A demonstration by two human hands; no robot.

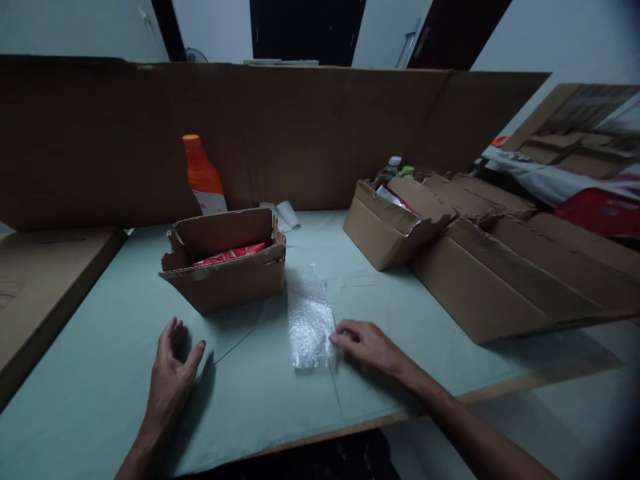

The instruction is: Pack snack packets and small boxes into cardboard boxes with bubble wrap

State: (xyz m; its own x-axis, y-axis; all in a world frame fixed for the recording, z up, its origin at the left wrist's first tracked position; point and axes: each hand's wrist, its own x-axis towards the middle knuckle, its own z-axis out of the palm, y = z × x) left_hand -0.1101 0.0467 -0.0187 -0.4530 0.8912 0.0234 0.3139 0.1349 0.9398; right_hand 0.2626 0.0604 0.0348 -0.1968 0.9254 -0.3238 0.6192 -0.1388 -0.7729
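Observation:
A strip of clear bubble wrap (309,328) lies flat on the pale green tabletop, its long side running away from me. At its right edge is my right hand (365,343), with thumb and forefinger pinched together on the plastic. My left hand (173,370) rests lower left, fingers apart and thumb out, holding nothing. Just beyond it stands an open cardboard box (240,287). Inside that box a red packet (233,255) shows; the rest of the contents is hidden by the front wall.
An orange bottle (204,175) stands behind the box, near small whitish pieces (287,215). A cardboard panel (310,133) walls off the back. To the right are a filled carton (383,230) and a larger box (480,287). Flat cardboard (55,280) lies at left.

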